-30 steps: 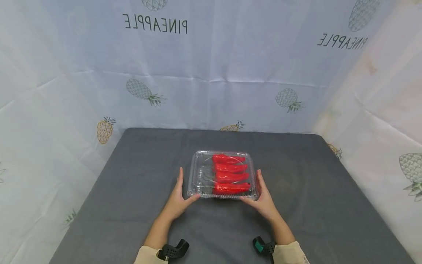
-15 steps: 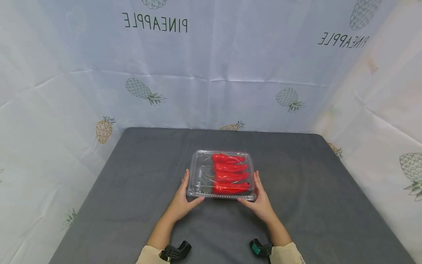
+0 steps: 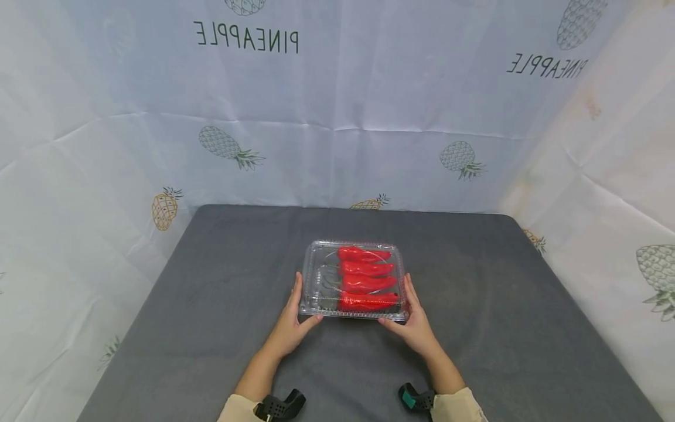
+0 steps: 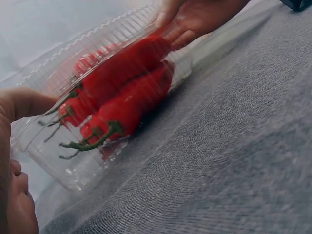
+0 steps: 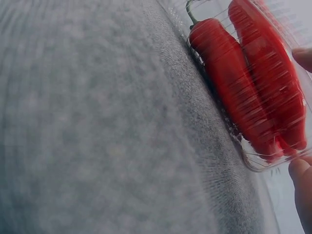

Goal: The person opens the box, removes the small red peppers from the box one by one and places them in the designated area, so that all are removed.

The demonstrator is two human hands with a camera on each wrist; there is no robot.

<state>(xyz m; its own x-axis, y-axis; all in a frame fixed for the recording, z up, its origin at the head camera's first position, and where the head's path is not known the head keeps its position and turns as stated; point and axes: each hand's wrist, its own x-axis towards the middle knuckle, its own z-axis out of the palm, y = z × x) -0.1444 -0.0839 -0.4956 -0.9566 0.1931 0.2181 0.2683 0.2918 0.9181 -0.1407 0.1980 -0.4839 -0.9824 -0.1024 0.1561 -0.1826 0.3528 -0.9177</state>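
A clear plastic clamshell container (image 3: 314, 264) with its lid closed lies near the middle of the dark grey table. Inside are several red peppers (image 3: 368, 285) in a row, their green stems (image 4: 97, 141) toward the left end. My left hand (image 3: 286, 326) holds the container's left near corner, thumb along the front edge and fingers against the side. At the right near corner, my right hand (image 3: 419, 327) grips it the same way. Some fingertips are hidden behind the container's sides. In the right wrist view, the container's underside sits close to the cloth; any gap is hard to tell.
A grey cloth (image 3: 237, 252) covers the table. Behind and beside it hangs a white curtain (image 3: 337, 164) printed with pineapples. Black wrist devices (image 3: 282, 404) sit at both beige sleeves (image 3: 457, 405).
Both hands have come inward from slightly apart and now meet the container's sides. The container has stayed almost in place, and its lid is closed throughout.
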